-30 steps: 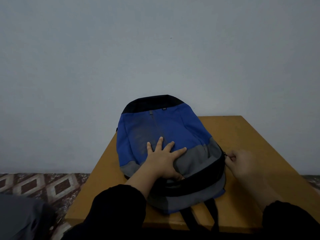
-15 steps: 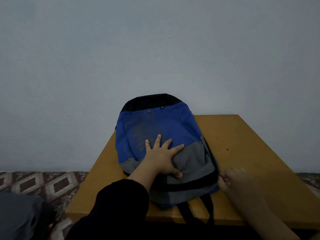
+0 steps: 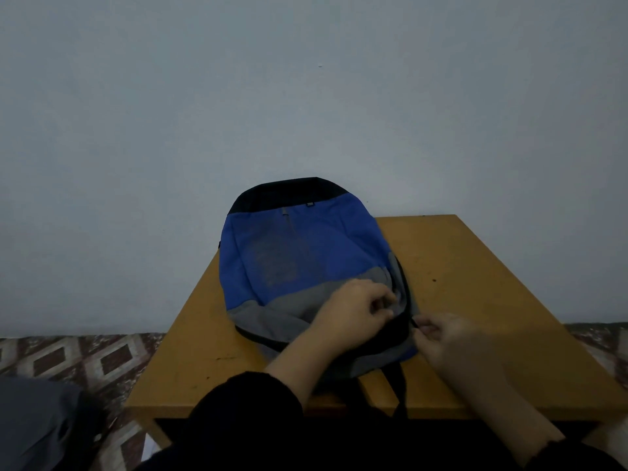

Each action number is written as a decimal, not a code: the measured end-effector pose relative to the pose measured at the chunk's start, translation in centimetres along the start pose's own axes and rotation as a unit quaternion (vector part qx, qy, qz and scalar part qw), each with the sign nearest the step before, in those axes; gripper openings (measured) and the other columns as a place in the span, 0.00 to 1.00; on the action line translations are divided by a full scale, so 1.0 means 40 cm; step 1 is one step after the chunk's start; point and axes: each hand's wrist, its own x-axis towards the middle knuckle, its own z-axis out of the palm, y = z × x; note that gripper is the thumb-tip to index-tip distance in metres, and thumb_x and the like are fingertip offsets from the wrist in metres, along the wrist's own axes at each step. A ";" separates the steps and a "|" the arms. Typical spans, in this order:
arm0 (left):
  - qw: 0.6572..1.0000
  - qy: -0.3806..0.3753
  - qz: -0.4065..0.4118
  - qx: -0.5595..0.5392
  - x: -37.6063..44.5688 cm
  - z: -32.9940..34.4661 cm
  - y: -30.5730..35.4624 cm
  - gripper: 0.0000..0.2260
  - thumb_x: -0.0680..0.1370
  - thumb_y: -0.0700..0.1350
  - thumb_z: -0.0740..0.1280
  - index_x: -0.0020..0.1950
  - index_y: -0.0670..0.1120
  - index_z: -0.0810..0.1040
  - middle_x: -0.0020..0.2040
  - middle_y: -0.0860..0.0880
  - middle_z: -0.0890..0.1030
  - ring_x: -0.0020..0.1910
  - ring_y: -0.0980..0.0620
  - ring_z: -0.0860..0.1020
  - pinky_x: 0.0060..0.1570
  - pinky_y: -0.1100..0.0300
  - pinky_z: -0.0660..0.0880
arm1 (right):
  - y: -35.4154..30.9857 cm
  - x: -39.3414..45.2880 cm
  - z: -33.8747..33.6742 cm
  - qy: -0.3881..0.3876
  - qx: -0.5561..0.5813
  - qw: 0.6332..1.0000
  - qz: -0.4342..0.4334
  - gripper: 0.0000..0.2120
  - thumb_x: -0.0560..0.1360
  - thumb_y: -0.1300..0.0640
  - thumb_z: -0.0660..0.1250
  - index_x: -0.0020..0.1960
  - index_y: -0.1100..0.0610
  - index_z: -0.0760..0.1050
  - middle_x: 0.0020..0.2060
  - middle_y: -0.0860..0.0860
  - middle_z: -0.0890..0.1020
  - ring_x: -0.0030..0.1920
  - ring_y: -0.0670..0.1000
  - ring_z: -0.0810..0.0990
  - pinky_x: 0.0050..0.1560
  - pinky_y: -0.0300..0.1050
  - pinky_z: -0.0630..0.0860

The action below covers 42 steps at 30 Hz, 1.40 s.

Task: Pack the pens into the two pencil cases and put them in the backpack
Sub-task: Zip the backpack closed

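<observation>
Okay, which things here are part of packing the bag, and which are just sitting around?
Part of the job:
- blue, grey and black fabric backpack
- left hand gripping its grey fabric
- right hand pinching at its side edge, likely the zip pull

Just there:
- yellow-brown wooden table
- patterned tiled floor
- grey cloth lower left

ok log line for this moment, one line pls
left hand pinches grey fabric | right hand pinches zipper pull | blue and grey fabric backpack flat on yellow wooden table | pens, cases unseen

The blue, grey and black cloth backpack (image 3: 306,253) looks matt and woven, faintly dusty on its blue panel. Under it, the ochre-yellow wooden tabletop (image 3: 458,266) is smooth, dull and speckled with dark marks.
</observation>
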 end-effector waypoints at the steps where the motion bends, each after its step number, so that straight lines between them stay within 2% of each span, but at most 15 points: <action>1: 1.000 -0.007 0.011 0.000 -0.003 0.017 0.017 0.11 0.77 0.45 0.68 0.59 0.49 0.79 0.49 0.50 0.78 0.52 0.52 0.73 0.54 0.52 0.73 | -0.003 0.001 -0.008 -0.028 0.035 0.998 0.044 0.08 0.72 0.57 0.71 0.51 0.54 0.82 0.42 0.48 0.83 0.44 0.48 0.81 0.43 0.42 0.78; 3: 0.999 -0.019 0.024 0.020 -0.002 0.045 0.030 0.12 0.77 0.43 0.67 0.60 0.50 0.78 0.48 0.50 0.77 0.51 0.51 0.72 0.52 0.52 0.73 | -0.002 0.008 -0.021 -0.075 0.094 0.986 0.112 0.07 0.73 0.55 0.69 0.51 0.49 0.80 0.42 0.45 0.81 0.46 0.46 0.80 0.47 0.41 0.77; 5: 0.999 -0.025 0.021 0.028 0.001 0.063 0.029 0.13 0.77 0.42 0.67 0.61 0.50 0.77 0.48 0.50 0.76 0.52 0.50 0.71 0.52 0.53 0.72 | 0.003 0.016 -0.027 -0.111 0.153 0.969 0.156 0.05 0.73 0.55 0.70 0.47 0.46 0.78 0.41 0.44 0.81 0.46 0.46 0.80 0.49 0.44 0.78; 8: 1.000 -0.025 0.000 0.011 0.004 0.074 0.031 0.12 0.77 0.42 0.68 0.59 0.47 0.78 0.48 0.49 0.77 0.51 0.50 0.73 0.53 0.53 0.73 | 0.017 0.027 -0.029 -0.149 0.236 0.936 0.216 0.05 0.73 0.58 0.70 0.47 0.50 0.80 0.43 0.49 0.83 0.47 0.48 0.81 0.54 0.49 0.78; 11: 0.997 -0.018 -0.059 -0.051 0.005 0.074 0.035 0.10 0.77 0.43 0.67 0.57 0.45 0.81 0.52 0.48 0.81 0.52 0.52 0.77 0.54 0.56 0.76 | 0.022 0.032 -0.026 -0.171 0.281 0.914 0.237 0.06 0.74 0.61 0.69 0.48 0.53 0.81 0.46 0.52 0.84 0.50 0.50 0.81 0.57 0.50 0.77; 13: 0.994 -0.020 -0.083 -0.074 0.003 0.077 0.033 0.10 0.78 0.45 0.67 0.57 0.45 0.81 0.53 0.48 0.82 0.52 0.53 0.78 0.53 0.59 0.76 | 0.024 0.033 -0.021 -0.174 0.287 0.911 0.240 0.07 0.75 0.63 0.67 0.49 0.54 0.81 0.46 0.52 0.84 0.49 0.49 0.80 0.54 0.45 0.77; 18: 0.987 -0.042 -0.125 -0.094 0.004 0.079 0.031 0.15 0.73 0.56 0.71 0.52 0.47 0.82 0.46 0.51 0.82 0.46 0.56 0.78 0.43 0.61 0.75 | 0.035 0.039 -0.007 -0.172 0.311 0.901 0.248 0.09 0.76 0.66 0.65 0.49 0.55 0.80 0.44 0.49 0.83 0.46 0.45 0.80 0.41 0.34 0.74; 23: 0.987 -0.017 -0.143 -0.076 0.003 0.088 0.038 0.09 0.76 0.51 0.69 0.49 0.47 0.81 0.47 0.49 0.81 0.49 0.54 0.77 0.48 0.57 0.76 | 0.042 0.042 -0.009 -0.172 0.310 0.899 0.258 0.10 0.78 0.65 0.62 0.49 0.56 0.80 0.44 0.51 0.83 0.46 0.47 0.79 0.39 0.36 0.72; 27: 0.987 -0.002 -0.143 -0.075 -0.001 0.090 0.048 0.07 0.78 0.47 0.65 0.47 0.45 0.80 0.43 0.49 0.79 0.43 0.52 0.77 0.42 0.57 0.76 | 0.047 0.080 0.004 -0.126 0.283 0.904 0.294 0.09 0.80 0.57 0.61 0.48 0.57 0.79 0.40 0.51 0.81 0.39 0.49 0.77 0.33 0.40 0.69; 30: 0.989 -0.009 -0.144 -0.046 0.005 0.093 0.059 0.09 0.77 0.49 0.65 0.44 0.44 0.77 0.42 0.47 0.79 0.41 0.49 0.76 0.39 0.55 0.74 | 0.035 0.110 0.009 -0.116 0.276 0.909 0.289 0.14 0.77 0.48 0.65 0.43 0.59 0.80 0.35 0.51 0.80 0.33 0.49 0.74 0.30 0.41 0.68; 32: 0.990 -0.022 -0.139 -0.003 0.009 0.098 0.072 0.12 0.77 0.52 0.66 0.44 0.43 0.76 0.42 0.44 0.79 0.41 0.48 0.76 0.36 0.56 0.70 | 0.030 0.119 0.018 -0.128 0.268 0.916 0.270 0.17 0.74 0.45 0.68 0.37 0.59 0.79 0.32 0.53 0.80 0.32 0.51 0.76 0.34 0.47 0.74; 34: 0.990 -0.026 -0.136 0.034 0.014 0.107 0.076 0.11 0.77 0.50 0.65 0.45 0.42 0.76 0.43 0.44 0.77 0.42 0.48 0.75 0.36 0.56 0.70 | 0.043 0.120 0.036 -0.125 0.254 0.924 0.258 0.17 0.71 0.44 0.71 0.31 0.56 0.78 0.32 0.55 0.82 0.37 0.56 0.81 0.47 0.55 0.78; 36: 0.988 -0.021 -0.151 0.033 0.019 0.117 0.070 0.08 0.77 0.46 0.64 0.42 0.42 0.76 0.38 0.47 0.74 0.39 0.49 0.74 0.34 0.57 0.70 | 0.061 0.113 0.052 -0.110 0.231 0.929 0.266 0.17 0.70 0.43 0.71 0.34 0.56 0.80 0.37 0.57 0.84 0.43 0.59 0.82 0.51 0.57 0.78; 38: 0.984 -0.021 -0.176 0.011 0.021 0.120 0.067 0.11 0.77 0.44 0.64 0.34 0.43 0.72 0.34 0.48 0.71 0.36 0.50 0.72 0.33 0.57 0.68 | 0.064 0.103 0.056 -0.087 0.220 0.931 0.278 0.15 0.71 0.43 0.70 0.37 0.55 0.81 0.38 0.56 0.84 0.44 0.58 0.82 0.49 0.55 0.78; 42: 0.978 -0.041 -0.203 0.007 0.019 0.110 0.064 0.12 0.76 0.45 0.63 0.34 0.46 0.69 0.42 0.47 0.69 0.52 0.46 0.72 0.47 0.56 0.70 | 0.059 0.095 0.062 -0.039 0.234 0.930 0.282 0.12 0.73 0.47 0.69 0.36 0.54 0.79 0.34 0.52 0.82 0.36 0.53 0.79 0.44 0.50 0.78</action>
